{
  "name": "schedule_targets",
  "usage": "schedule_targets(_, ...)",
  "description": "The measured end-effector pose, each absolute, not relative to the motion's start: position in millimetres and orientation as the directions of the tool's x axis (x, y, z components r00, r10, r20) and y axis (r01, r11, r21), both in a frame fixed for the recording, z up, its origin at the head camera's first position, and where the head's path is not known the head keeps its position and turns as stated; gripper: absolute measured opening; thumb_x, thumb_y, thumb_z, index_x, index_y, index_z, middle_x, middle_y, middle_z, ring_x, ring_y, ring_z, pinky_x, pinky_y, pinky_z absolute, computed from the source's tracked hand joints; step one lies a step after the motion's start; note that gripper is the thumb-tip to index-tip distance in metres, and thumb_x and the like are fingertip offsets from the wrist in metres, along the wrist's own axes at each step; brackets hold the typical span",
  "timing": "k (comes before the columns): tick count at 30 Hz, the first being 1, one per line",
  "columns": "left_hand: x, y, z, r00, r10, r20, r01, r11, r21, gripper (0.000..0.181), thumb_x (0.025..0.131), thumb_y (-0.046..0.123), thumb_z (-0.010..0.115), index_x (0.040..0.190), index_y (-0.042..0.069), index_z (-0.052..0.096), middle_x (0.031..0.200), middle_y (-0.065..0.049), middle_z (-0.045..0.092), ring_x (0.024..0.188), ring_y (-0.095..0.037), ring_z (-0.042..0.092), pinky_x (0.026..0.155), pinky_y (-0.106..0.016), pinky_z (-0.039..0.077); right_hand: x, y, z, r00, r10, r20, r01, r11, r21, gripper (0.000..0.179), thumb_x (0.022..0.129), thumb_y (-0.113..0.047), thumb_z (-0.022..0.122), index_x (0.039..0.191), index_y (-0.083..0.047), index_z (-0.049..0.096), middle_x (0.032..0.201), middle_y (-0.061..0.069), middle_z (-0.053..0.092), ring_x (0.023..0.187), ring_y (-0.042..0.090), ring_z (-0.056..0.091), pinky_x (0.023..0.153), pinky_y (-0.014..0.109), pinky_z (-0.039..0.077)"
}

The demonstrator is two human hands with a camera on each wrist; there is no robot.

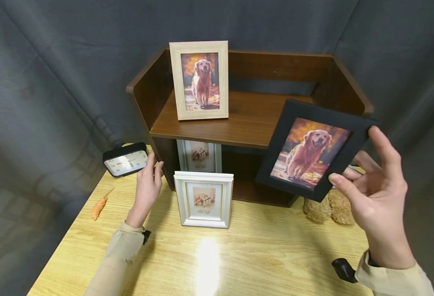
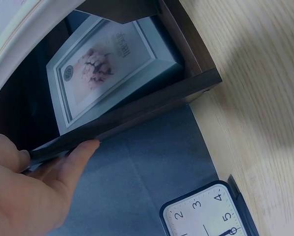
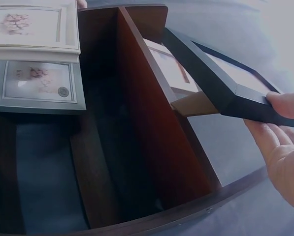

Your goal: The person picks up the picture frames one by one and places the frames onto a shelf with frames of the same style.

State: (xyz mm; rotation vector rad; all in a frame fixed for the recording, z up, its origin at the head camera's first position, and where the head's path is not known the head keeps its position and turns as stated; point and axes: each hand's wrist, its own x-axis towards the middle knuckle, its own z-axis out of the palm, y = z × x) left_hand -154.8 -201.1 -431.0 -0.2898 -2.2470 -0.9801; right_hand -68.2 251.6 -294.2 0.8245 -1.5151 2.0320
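While the right hand (image 1: 377, 197) pinches the black wooden dog-photo frame (image 1: 310, 150) tilted before the brown wooden shelf's (image 1: 251, 119) right front edge, the loosely open left hand (image 1: 148, 187), touching its left side panel, should steady it.

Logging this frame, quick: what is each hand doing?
Left hand: open, fingers touching the shelf's side panel.
Right hand: holding the black picture frame.

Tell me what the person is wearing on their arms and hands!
Both arms wear long, loose beige sleeves ending at the wrists. The left hand and right hand are bare: no gloves, and no rings that I can see. A small black gadget sits at the right cuff, and another at the left cuff.
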Motion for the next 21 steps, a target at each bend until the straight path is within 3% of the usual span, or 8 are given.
schedule_targets(10, -154, -202, -431, -0.758, -0.057, 0.649, 0.434, 0.699, 0.568, 0.028, 0.108, -0.001, 0.06, 0.136, -0.002, 0.056, 0.083, -0.023, 0.068, 0.065, -0.035, 0.063, 0.063, -0.057, 0.053, -78, 245, -283, -0.718, 0.033, 0.695, -0.672, -0.292, -0.68, 0.079, 0.084, 0.032, 0.067, 0.155, 0.006, 0.043, 0.147, 0.032, 0.055, 0.117, 0.033, 0.072, 0.096, 0.034, 0.058)
schedule_targets(21, -155, -203, -432, -0.761, -0.056, 0.646, 0.432, 0.7, 0.569, 0.027, 0.109, 0.0, 0.059, 0.135, -0.002, 0.056, 0.082, -0.023, 0.068, 0.066, -0.036, 0.065, 0.064, -0.058, 0.054, -85, 235, -272, -0.696, 0.085, 0.713, -0.688, -0.364, -0.628, 0.072, 0.082, 0.035, 0.065, 0.148, 0.011, 0.047, 0.141, 0.035, 0.057, 0.115, 0.037, 0.07, 0.094, 0.035, 0.06)
